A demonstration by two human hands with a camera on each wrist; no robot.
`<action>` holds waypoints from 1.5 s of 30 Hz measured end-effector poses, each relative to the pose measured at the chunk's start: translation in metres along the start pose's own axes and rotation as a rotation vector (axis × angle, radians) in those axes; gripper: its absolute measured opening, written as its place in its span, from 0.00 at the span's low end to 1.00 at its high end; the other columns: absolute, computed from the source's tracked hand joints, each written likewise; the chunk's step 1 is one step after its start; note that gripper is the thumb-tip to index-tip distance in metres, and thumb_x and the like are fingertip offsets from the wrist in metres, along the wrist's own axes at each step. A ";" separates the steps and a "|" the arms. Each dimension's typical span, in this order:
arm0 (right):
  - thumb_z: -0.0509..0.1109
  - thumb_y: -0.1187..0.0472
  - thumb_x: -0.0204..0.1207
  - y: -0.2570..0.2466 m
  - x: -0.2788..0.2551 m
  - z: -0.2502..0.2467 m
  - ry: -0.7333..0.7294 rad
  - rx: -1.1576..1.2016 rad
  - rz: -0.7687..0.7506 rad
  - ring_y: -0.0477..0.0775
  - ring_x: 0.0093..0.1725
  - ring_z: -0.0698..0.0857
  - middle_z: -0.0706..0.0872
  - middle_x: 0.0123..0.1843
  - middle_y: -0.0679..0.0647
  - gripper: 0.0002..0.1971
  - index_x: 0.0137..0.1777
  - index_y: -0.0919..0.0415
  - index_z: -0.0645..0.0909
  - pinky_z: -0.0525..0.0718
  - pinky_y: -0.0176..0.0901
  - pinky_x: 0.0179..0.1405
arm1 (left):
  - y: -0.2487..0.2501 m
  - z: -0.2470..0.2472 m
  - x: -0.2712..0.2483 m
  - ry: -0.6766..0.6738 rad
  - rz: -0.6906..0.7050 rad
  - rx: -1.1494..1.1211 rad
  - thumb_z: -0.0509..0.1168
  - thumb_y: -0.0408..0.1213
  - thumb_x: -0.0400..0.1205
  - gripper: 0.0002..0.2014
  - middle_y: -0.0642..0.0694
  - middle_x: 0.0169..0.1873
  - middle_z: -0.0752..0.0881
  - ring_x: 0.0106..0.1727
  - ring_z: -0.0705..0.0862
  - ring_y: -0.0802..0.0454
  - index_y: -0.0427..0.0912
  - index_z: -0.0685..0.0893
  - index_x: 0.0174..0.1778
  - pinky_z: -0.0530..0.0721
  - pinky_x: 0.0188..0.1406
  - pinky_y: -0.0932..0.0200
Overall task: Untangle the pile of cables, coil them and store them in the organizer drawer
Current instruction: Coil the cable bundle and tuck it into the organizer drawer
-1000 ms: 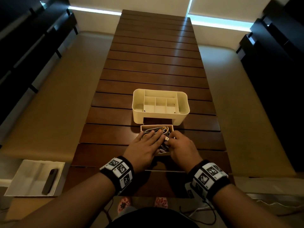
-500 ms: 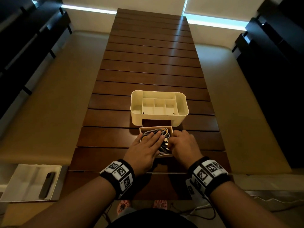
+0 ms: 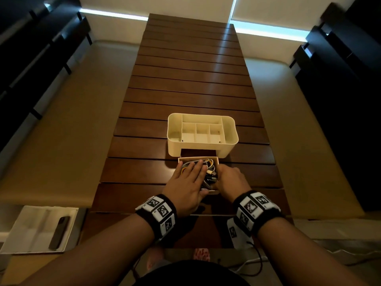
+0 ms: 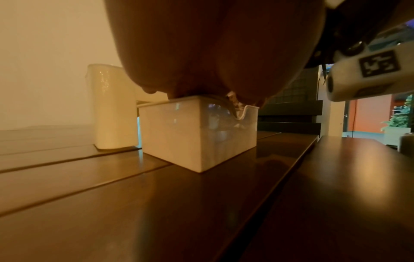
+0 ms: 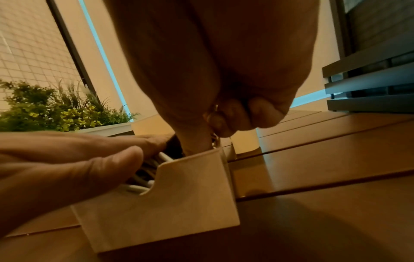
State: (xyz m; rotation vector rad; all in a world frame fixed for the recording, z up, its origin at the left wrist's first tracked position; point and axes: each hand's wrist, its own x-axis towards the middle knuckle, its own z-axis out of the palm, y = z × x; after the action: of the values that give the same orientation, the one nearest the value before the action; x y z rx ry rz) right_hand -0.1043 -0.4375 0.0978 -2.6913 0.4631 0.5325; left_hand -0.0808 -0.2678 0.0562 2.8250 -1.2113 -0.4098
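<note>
The cream drawer stands pulled out on the table just in front of the cream organizer. It is full of coiled grey, yellow and black cables. My left hand lies flat on top of the cables with its fingers straight, pressing them down. My right hand is at the drawer's right wall. In the right wrist view its thumb reaches down inside the wall, the other fingers are curled above the rim, and a thin cable strand is pinched between them.
The slatted brown table stretches away beyond the organizer. Beige benches run along both sides. A white tray with a dark phone lies at lower left. A green plant stands far off in the right wrist view.
My left hand slid a little further forward over the cables. My right hand moved from above the drawer, where it held a connector, to the drawer's right wall.
</note>
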 end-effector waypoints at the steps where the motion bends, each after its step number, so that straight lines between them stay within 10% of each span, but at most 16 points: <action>1: 0.77 0.48 0.73 0.000 0.001 0.001 0.004 -0.015 -0.008 0.61 0.55 0.84 0.87 0.53 0.56 0.15 0.54 0.50 0.78 0.85 0.53 0.53 | -0.001 0.000 0.000 -0.001 0.001 0.002 0.37 0.60 0.89 0.34 0.46 0.89 0.39 0.90 0.43 0.45 0.47 0.38 0.89 0.31 0.85 0.38; 9: 0.75 0.53 0.79 0.015 -0.018 -0.014 -0.092 0.199 0.006 0.44 0.47 0.86 0.89 0.46 0.46 0.02 0.47 0.49 0.88 0.87 0.43 0.50 | -0.006 -0.001 0.003 0.008 -0.004 -0.002 0.36 0.58 0.90 0.32 0.47 0.89 0.43 0.90 0.45 0.47 0.49 0.40 0.89 0.33 0.85 0.36; 17: 0.80 0.53 0.75 0.015 -0.004 -0.016 -0.208 0.459 0.326 0.46 0.23 0.84 0.88 0.26 0.51 0.13 0.37 0.61 0.86 0.77 0.38 0.28 | -0.014 0.005 0.002 0.053 0.034 -0.112 0.39 0.57 0.90 0.31 0.53 0.89 0.44 0.89 0.45 0.50 0.54 0.43 0.89 0.31 0.85 0.39; 21: 0.85 0.51 0.67 0.011 0.010 -0.018 -0.220 0.392 0.316 0.54 0.40 0.91 0.93 0.37 0.55 0.17 0.46 0.64 0.88 0.89 0.52 0.50 | -0.012 0.005 0.001 0.074 0.026 -0.144 0.35 0.58 0.88 0.31 0.55 0.89 0.46 0.89 0.47 0.52 0.55 0.45 0.89 0.31 0.84 0.40; 26: 0.85 0.46 0.66 0.006 0.006 -0.025 -0.168 0.135 0.227 0.53 0.48 0.87 0.87 0.49 0.52 0.24 0.54 0.57 0.80 0.84 0.49 0.44 | -0.011 0.007 0.000 0.070 0.027 -0.066 0.38 0.60 0.89 0.32 0.52 0.89 0.46 0.89 0.48 0.49 0.53 0.44 0.89 0.29 0.84 0.37; 30: 0.78 0.56 0.73 -0.001 -0.006 -0.023 0.050 0.094 -0.142 0.53 0.68 0.80 0.77 0.69 0.48 0.27 0.71 0.50 0.75 0.82 0.53 0.68 | -0.010 0.006 0.003 0.074 0.019 -0.053 0.39 0.60 0.90 0.33 0.50 0.89 0.45 0.90 0.47 0.48 0.52 0.42 0.89 0.26 0.82 0.38; 33: 0.68 0.50 0.83 -0.008 -0.018 -0.004 -0.038 -0.010 -0.384 0.50 0.87 0.56 0.53 0.90 0.48 0.39 0.89 0.54 0.53 0.60 0.49 0.85 | -0.009 0.005 0.002 0.061 0.027 -0.086 0.39 0.57 0.90 0.33 0.49 0.89 0.43 0.90 0.45 0.48 0.50 0.39 0.89 0.25 0.81 0.39; 39: 0.48 0.42 0.89 0.007 -0.018 0.034 -0.029 -0.208 -0.452 0.44 0.86 0.33 0.33 0.89 0.50 0.35 0.88 0.55 0.37 0.38 0.45 0.86 | -0.017 -0.007 0.000 0.052 0.049 -0.554 0.48 0.43 0.93 0.28 0.51 0.89 0.46 0.88 0.42 0.58 0.50 0.46 0.89 0.27 0.82 0.52; 45: 0.47 0.45 0.89 0.005 -0.016 0.039 0.025 -0.266 -0.447 0.44 0.82 0.30 0.28 0.85 0.47 0.34 0.89 0.55 0.39 0.33 0.43 0.82 | -0.036 -0.022 -0.007 0.383 -0.330 -1.086 0.56 0.38 0.91 0.27 0.54 0.83 0.62 0.84 0.59 0.54 0.47 0.58 0.88 0.57 0.87 0.46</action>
State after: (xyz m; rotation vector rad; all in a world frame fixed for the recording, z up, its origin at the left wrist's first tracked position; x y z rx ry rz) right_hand -0.1320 -0.4226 0.0690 -2.9238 -0.2220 0.4534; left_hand -0.0542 -0.2387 0.0741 1.9712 -0.2625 -0.3525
